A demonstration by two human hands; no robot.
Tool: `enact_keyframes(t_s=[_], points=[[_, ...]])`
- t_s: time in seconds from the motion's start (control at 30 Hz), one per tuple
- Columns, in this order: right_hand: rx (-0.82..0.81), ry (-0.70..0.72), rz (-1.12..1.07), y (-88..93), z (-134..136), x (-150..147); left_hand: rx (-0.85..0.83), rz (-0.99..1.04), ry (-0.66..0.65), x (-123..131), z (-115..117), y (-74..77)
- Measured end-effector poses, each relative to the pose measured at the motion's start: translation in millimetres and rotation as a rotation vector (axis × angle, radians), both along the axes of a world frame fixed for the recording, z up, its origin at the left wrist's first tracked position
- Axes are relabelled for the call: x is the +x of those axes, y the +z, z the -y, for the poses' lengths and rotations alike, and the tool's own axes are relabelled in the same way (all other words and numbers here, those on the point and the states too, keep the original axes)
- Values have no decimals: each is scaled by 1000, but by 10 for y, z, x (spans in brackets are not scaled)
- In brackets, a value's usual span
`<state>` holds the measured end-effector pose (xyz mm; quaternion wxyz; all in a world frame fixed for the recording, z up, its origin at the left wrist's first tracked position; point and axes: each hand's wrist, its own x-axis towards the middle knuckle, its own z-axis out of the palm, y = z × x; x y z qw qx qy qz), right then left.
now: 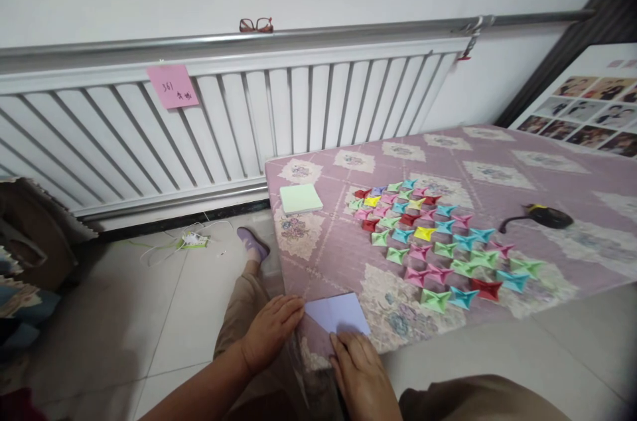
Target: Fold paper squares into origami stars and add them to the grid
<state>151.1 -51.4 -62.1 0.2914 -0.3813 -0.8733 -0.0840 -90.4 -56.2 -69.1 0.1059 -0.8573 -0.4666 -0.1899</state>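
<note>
A lavender sheet of paper (343, 309) lies at the near left corner of the table, partly folded, with a slanted lower left edge. My left hand (273, 328) has its fingers closed at the paper's left corner. At the paper's lower edge, the bent fingers of my right hand (359, 368) grip and press it; their tips are partly hidden. To the right stand rows of small folded paper shapes (424, 234) in green, pink, blue, red and yellow. A pad of pale green paper squares (300, 198) rests near the table's left edge.
A patterned pink tablecloth (328, 248) covers the table. A black object with a thin handle (550, 216) lies on the right. Behind are a white radiator (318, 102) with a pink note (173, 86) and glasses (256, 25) on the pipe. A power strip (194, 240) is on the floor.
</note>
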Motion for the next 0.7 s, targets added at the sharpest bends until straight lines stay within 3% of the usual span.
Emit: enact_keyframes(t_s=[0.5, 0.7], points=[[-44, -18, 29, -94, 51, 35, 98, 93, 22, 65, 6, 82], [-47, -18, 30, -73, 37, 24, 99, 79, 55, 64, 6, 17]])
